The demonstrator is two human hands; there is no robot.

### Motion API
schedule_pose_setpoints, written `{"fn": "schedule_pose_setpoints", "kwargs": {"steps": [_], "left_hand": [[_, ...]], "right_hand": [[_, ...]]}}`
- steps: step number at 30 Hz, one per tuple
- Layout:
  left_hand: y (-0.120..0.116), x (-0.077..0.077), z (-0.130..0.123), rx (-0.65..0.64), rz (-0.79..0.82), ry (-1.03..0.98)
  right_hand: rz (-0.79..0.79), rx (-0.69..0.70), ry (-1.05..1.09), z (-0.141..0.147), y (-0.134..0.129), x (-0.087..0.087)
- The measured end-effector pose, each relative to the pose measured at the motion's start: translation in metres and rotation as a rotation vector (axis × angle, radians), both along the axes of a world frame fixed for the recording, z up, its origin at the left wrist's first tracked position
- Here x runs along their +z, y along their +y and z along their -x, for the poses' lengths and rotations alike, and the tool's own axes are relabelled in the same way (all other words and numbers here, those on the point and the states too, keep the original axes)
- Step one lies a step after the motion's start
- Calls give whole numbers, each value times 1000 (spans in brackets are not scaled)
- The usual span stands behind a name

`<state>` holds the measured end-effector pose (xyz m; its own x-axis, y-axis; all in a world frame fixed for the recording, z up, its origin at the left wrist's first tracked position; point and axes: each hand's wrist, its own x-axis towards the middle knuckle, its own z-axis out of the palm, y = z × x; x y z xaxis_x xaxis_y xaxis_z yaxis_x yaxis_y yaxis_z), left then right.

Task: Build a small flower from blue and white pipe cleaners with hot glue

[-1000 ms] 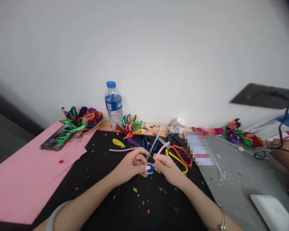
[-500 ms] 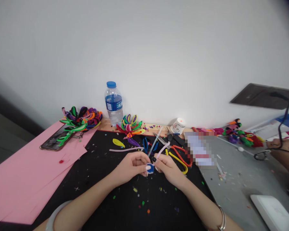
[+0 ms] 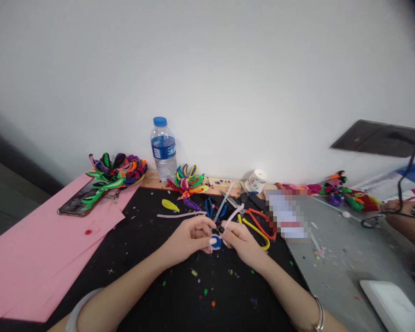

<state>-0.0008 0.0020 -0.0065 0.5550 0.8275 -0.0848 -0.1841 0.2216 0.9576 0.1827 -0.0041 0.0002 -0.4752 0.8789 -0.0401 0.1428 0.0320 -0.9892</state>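
Fingers (image 3: 212, 240) pinch blue coil (image 3: 216, 243); scissors (image 3: 259, 223) lie just beyond.

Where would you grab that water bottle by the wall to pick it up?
Grip the water bottle around its labelled middle, coming from the front. It stands upright against the wall, and pipe-cleaner bunches crowd its right side, so the front is the open approach.

Both forearms reach forward and converge. The left hand (image 3: 189, 237) and right hand (image 3: 241, 240) meet fingertip to fingertip, fingers curled in a pinch, wrists low, a bangle on each.
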Motion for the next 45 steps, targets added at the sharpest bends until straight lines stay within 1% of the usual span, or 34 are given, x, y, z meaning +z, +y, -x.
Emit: {"fn": "schedule_pose_setpoints", "kwargs": {"steps": [7,18,25,34,45], "left_hand": [[0,-2,0,-12,21,12],[-1,3,1,-13,23,59],[-1,3,-1,11,21,40],[0,-1,0,10,7,13],[0,0,0,14,21,19]], "right_hand": [[3,6,12,-1,1,-2],[-16,9,-18,-1,0,-2],[-3,3,0,-1,0,-2],[-14,8,5,-1,0,-1],[-5,-9,-12,0,0,-1]]}}
